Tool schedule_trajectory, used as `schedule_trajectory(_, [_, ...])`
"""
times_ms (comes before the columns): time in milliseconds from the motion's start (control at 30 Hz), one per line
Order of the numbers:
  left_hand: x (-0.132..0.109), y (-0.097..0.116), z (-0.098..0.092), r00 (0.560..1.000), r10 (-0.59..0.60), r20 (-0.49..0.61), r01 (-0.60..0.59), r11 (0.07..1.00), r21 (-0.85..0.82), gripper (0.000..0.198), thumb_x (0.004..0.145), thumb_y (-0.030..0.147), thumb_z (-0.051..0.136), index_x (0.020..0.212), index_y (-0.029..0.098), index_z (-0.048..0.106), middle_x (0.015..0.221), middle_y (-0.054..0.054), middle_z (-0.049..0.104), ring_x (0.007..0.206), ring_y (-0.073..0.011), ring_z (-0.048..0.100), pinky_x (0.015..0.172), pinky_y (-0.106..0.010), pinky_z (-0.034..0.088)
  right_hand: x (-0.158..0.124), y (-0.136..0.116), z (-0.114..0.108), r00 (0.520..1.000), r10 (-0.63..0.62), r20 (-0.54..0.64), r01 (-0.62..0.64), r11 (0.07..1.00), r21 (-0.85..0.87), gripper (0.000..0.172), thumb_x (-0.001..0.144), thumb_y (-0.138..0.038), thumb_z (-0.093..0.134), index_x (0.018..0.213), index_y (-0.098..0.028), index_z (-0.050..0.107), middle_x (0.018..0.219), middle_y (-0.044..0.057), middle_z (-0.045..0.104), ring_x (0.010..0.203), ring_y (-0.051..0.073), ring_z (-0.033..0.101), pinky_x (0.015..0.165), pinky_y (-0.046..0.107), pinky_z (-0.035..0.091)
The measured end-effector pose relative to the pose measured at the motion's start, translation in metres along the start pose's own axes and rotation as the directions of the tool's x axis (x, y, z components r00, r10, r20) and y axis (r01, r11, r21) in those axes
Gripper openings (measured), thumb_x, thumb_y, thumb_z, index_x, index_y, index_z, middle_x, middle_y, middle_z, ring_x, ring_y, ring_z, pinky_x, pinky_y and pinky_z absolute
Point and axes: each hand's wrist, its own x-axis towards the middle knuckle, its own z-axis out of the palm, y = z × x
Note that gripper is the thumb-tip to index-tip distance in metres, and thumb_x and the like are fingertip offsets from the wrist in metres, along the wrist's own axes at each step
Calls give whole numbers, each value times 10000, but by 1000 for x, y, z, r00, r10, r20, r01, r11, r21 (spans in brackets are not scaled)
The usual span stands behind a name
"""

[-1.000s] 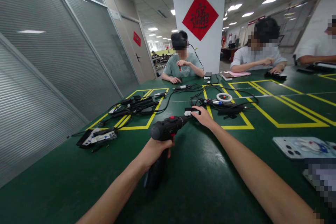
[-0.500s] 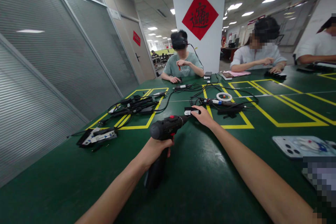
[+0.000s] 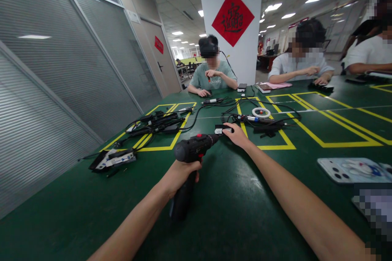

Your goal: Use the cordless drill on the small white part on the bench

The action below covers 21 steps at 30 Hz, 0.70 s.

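Observation:
A black cordless drill with red buttons is gripped by my left hand, fingers wrapped round its handle. Its chuck points forward and to the right, toward a small black block with a white label. My right hand pinches that block at its right end, down at the table. The drill's tip is close to the block's near side; whether it touches cannot be made out. Just beyond my right hand lie a pen-shaped tool with a blue band and black parts.
Tangled black cables and tools lie at the left on the green table. Nearer are black-and-white pieces. A white ring lies beyond my right hand, a phone at the right. Several people sit across the table.
My hands, the drill and the labelled block hold almost the same place. At the far right, a dark figure has come into view behind the seated person.

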Motion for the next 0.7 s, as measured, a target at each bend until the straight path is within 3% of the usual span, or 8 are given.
schedule_trajectory(233, [0, 0, 0, 1000, -7, 26, 7, 1000, -16, 185, 682, 248, 536, 833, 144, 556, 757, -11, 569, 483, -100, 513, 504, -237, 381, 0, 3, 1, 1000, -17, -3, 17, 1000, -6, 389, 762, -384, 538, 1123, -246, 578, 1079, 47, 565, 982, 175, 541, 899, 309, 392])
schedule_trajectory(467, [-4, 9, 2, 999, -33, 34, 32, 999, 15, 157, 689, 246, 530, 802, 138, 546, 650, 6, 542, 495, -115, 506, 513, -235, 369, 1, 3, 1, 1000, -14, 0, 14, 999, -30, 390, 766, -384, 533, 1129, -248, 574, 1081, 45, 565, 976, 171, 544, 898, 308, 395])
schedule_trajectory(700, [-2, 5, 1, 999, -43, 31, 43, 999, -4, 127, 684, 230, 528, 777, 145, 539, 619, 17, 531, 482, -108, 501, 505, -231, 376, 1, 3, 0, 1000, -30, -3, 29, 999, -39, 390, 767, -393, 534, 1125, -245, 581, 1083, 51, 570, 971, 175, 546, 893, 309, 397])
